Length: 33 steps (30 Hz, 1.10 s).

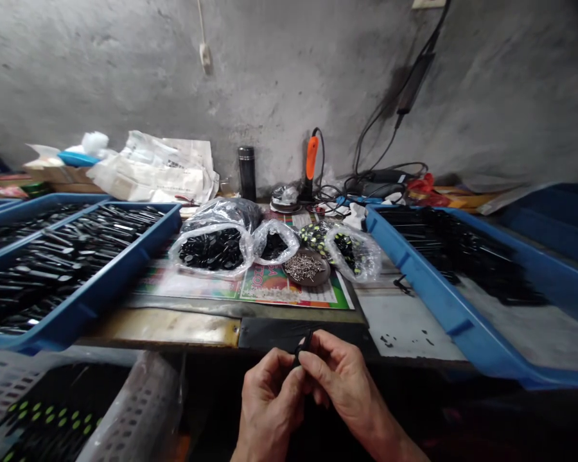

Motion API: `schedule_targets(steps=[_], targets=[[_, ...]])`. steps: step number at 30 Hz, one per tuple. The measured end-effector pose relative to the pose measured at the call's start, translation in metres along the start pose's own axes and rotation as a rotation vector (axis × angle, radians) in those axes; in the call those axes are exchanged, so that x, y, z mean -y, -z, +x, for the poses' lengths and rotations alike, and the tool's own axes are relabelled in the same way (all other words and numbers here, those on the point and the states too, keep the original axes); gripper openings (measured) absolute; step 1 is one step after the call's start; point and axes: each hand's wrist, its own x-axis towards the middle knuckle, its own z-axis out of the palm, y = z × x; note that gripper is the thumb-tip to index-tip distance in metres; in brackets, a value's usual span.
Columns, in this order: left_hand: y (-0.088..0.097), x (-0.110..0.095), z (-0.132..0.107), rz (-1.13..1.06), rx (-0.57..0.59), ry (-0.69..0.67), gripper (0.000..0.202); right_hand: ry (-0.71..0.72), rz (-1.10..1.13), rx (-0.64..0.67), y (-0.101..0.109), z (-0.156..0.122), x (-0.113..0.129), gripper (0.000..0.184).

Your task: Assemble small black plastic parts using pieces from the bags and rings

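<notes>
Both of my hands meet at the front edge of the bench, pinching a small black part (302,348) between them. My left hand (272,398) grips it from the left with thumb and forefinger. From the right, my right hand (340,378) closes on its upper end. Fingers cover most of the part, so its exact kind cannot be made out. Beyond the hands lie a round dish of small metal pins or screws (307,268), an open plastic bag of black pieces (210,249), a smaller bag of black pieces (273,244) and a bag of black and yellow-green pieces (345,249).
A blue tray (89,292) full of black parts stands at left, another blue tray (433,298) at right. Against the wall are a black flask (246,172), an orange-handled tool (311,157) and cables. A white perforated basket (137,401) sits below left.
</notes>
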Motion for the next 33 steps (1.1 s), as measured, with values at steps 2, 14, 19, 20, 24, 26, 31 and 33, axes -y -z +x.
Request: schedule_targets(steps=[2, 14, 19, 20, 24, 26, 31, 33], targets=[[-0.002, 0.001, -0.001, -0.011, -0.038, -0.004, 0.049, 0.03, -0.008, -0.064, -0.006, 0.0, -0.003, 0.04], [0.003, -0.003, 0.002, -0.025, 0.01, 0.026, 0.046, -0.009, -0.007, 0.015, 0.0, 0.001, 0.004, 0.036], [0.0, -0.004, 0.0, -0.036, 0.003, 0.059, 0.049, 0.002, -0.124, -0.092, -0.004, -0.001, 0.005, 0.033], [-0.001, -0.006, 0.0, -0.032, 0.004, 0.058, 0.049, 0.006, -0.122, -0.097, -0.004, -0.001, 0.004, 0.033], [-0.002, -0.01, 0.001, 0.001, 0.043, 0.052, 0.049, 0.037, 0.009, -0.027, 0.007, 0.002, 0.005, 0.038], [-0.002, -0.008, 0.003, 0.018, 0.082, 0.059, 0.051, 0.07, 0.044, 0.013, 0.014, 0.004, 0.007, 0.042], [-0.002, 0.006, 0.014, 0.258, 0.036, -0.23, 0.047, 0.08, -0.016, -0.087, 0.019, 0.007, 0.01, 0.042], [-0.004, 0.01, 0.019, 0.418, -0.052, -0.487, 0.034, 0.102, -0.08, -0.184, 0.016, 0.008, 0.01, 0.04]])
